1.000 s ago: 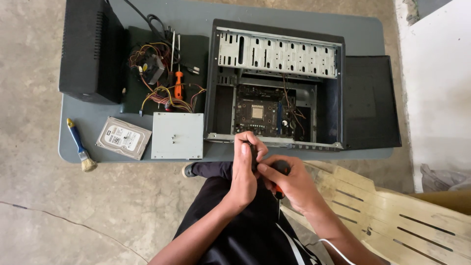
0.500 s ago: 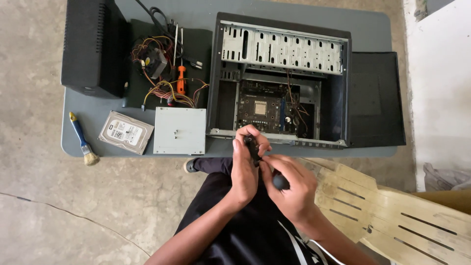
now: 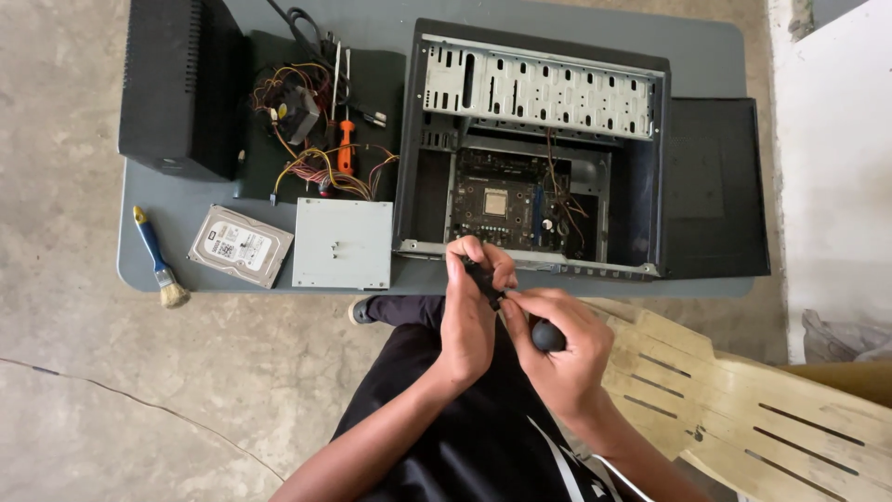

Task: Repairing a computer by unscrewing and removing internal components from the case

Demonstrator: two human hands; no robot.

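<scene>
Grey table [image 3: 557, 28], black tool [image 3: 546, 335] in right hand [image 3: 557, 349]

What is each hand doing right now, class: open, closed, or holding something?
Left hand: closed, fingers pinching a small dark part.
Right hand: closed around a dark rounded handle.

A hard drive [image 3: 240, 245] lies beside a paintbrush [image 3: 159, 267].

A makeshift repair spot is showing: an opened computer case [image 3: 539, 158] lying on a grey table [image 3: 715, 56] over bare concrete floor [image 3: 111, 400].
</scene>
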